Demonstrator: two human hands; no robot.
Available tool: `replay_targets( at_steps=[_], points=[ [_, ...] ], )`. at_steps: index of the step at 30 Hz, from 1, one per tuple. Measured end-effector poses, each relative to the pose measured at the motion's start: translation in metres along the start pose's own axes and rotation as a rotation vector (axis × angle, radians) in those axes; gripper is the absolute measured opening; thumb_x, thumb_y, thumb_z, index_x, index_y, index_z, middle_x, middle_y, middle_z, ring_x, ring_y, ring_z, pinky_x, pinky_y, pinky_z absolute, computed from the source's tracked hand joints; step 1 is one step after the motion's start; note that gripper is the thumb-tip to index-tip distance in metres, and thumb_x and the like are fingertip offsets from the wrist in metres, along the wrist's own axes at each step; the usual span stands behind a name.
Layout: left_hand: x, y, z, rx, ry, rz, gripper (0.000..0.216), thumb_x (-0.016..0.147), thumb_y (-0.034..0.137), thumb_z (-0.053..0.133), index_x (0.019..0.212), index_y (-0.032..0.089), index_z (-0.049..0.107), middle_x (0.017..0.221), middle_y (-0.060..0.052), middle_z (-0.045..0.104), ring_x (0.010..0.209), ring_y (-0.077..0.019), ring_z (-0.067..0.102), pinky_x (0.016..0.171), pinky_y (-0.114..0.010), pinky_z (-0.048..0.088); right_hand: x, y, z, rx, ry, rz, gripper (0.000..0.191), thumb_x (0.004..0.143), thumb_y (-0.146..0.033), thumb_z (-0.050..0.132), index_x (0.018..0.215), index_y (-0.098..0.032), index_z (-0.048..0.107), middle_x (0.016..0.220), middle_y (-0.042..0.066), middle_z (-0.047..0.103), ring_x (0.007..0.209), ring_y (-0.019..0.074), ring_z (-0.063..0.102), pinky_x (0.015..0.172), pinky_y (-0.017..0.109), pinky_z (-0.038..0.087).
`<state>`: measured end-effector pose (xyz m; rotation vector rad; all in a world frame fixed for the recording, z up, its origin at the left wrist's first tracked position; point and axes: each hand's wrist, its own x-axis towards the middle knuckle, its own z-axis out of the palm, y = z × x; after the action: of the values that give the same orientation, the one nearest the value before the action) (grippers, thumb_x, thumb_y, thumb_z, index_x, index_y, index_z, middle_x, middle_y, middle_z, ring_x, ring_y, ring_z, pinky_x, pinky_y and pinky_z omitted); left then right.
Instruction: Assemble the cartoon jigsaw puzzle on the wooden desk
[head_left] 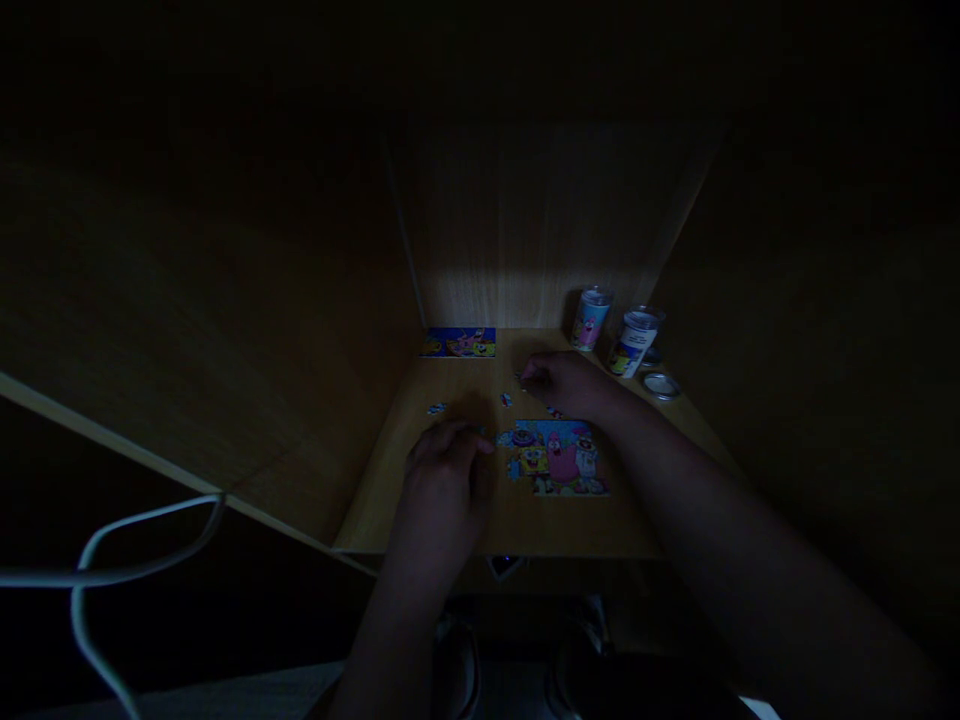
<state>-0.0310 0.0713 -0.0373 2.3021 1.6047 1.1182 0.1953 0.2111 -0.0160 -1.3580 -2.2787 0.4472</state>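
Note:
A partly joined jigsaw puzzle point(561, 462) with cartoon figures lies on the wooden surface between my forearms. My left hand point(444, 462) rests just left of it, fingers loosely bent and thumb apart, pointing at the puzzle's left edge. Beyond the puzzle, my right hand point(562, 382) reaches in with thumb and fingertips pinched together at a small puzzle piece, mostly hidden by the fingers. Loose puzzle pieces lie near the hands: one piece point(506, 399) between them, another piece point(436, 409) farther left, and one point(553, 411) beneath my right wrist.
At the back right stand two clear-topped cans, a pink-printed can point(592, 318) and a yellow-printed can point(634, 342), with a round metal lid point(661, 386) beside them. A cartoon picture card point(459, 342) lies against the back panel. Wooden walls enclose both sides. A white cable point(150, 516) hangs at left.

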Motion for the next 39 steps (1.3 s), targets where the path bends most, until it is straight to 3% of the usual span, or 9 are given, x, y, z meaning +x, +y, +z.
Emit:
replay_targets(
  at_steps=[24, 30, 39],
  points=[
    [0.0001, 0.0012, 0.0000, 0.016, 0.000, 0.003, 0.021, 0.096, 0.005, 0.059, 0.099, 0.022, 0.070, 0.121, -0.009, 0.070, 0.117, -0.0296, 0.065, 0.107, -0.053, 0.053, 0.0003, 0.0039, 0.0021, -0.001, -0.007, -0.011, 0.012, 0.094, -0.017, 0.066, 0.099, -0.018, 0.077, 0.097, 0.004, 0.081, 0.088, 0.0178, 0.074, 0.076, 0.026, 0.049],
    [-0.0017, 0.0054, -0.0028, 0.055, -0.096, 0.072, 0.010, 0.100, 0.019, 0.068, 0.107, 0.024, 0.072, 0.131, -0.010, 0.066, 0.127, -0.0319, 0.060, 0.113, -0.056, 0.049, 0.0012, 0.0053, 0.0034, -0.008, 0.006, -0.025, 0.010, 0.094, -0.017, 0.067, 0.098, -0.018, 0.076, 0.097, 0.005, 0.081, 0.086, 0.0180, 0.073, 0.078, 0.027, 0.050],
    [-0.0044, 0.0022, -0.0018, 0.071, -0.155, 0.105, 0.016, 0.098, 0.034, 0.076, 0.112, 0.027, 0.074, 0.141, -0.008, 0.063, 0.136, -0.0337, 0.056, 0.118, -0.058, 0.046, -0.0001, 0.0018, 0.0029, 0.114, -0.032, -0.094, 0.011, 0.094, -0.019, 0.065, 0.098, -0.018, 0.076, 0.095, 0.003, 0.080, 0.084, 0.0162, 0.071, 0.076, 0.026, 0.049]
  ],
)
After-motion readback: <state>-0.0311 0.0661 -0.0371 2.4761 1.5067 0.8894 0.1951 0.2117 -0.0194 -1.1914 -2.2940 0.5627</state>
